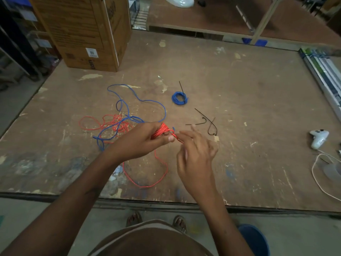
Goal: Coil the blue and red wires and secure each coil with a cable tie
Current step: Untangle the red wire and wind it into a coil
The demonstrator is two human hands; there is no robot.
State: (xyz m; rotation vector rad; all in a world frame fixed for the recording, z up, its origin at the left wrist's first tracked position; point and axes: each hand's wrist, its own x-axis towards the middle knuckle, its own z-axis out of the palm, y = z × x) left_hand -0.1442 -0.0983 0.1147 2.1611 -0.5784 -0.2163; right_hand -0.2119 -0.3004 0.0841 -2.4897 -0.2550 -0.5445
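the bench (pixel 249 85) lay bare across its middle right and along its near left. a cardboard box (pixel 86 32) blocked the far left corner. loose blue and red wires (pixel 118 121) sprawled left of centre, a tied blue coil (pixel 180 97) and black cable ties (pixel 206 121) sat mid-bench, and a white controller (pixel 318 138) with its cable (pixel 317 174) crowded the right edge.

Your count on the bench

You have one tied blue coil (pixel 180 98), one red coil (pixel 160 131) in hand, three loose ties (pixel 203 115), one box (pixel 83 32), one controller (pixel 318 138).
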